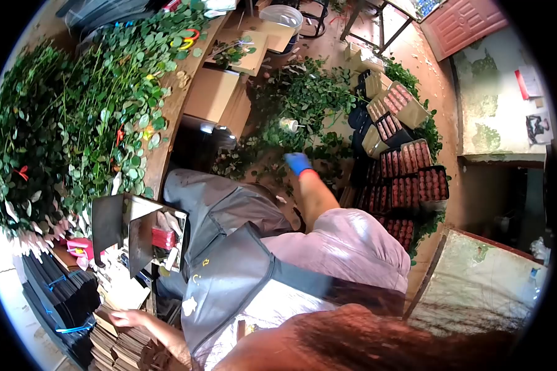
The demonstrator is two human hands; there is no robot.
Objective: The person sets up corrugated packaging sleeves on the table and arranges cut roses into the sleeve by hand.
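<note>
Left hand (128, 318): at cardboard stack (127, 349), grip unclear | right hand (298, 162): blue-covered, by leafy stems (328, 93) on floor (325, 44), grip unclear | risks: our pulling tangled stems could tear leaves; our elbow could topple packed bundles (405, 159)

On the left side, a long table (181, 98) carries many leafy stems (74, 105), and scissors (187, 39) lie on them near the far end. Cardboard boxes (210, 94) stand just right of this table, with a bucket (283, 23) beyond them. A heap of cut greenery (315, 93) covers the floor in the middle. To its right are packed bundles (405, 162). At the lower left, stacked cardboard sheets (125, 347) lie beside another stack (51, 303).
</note>
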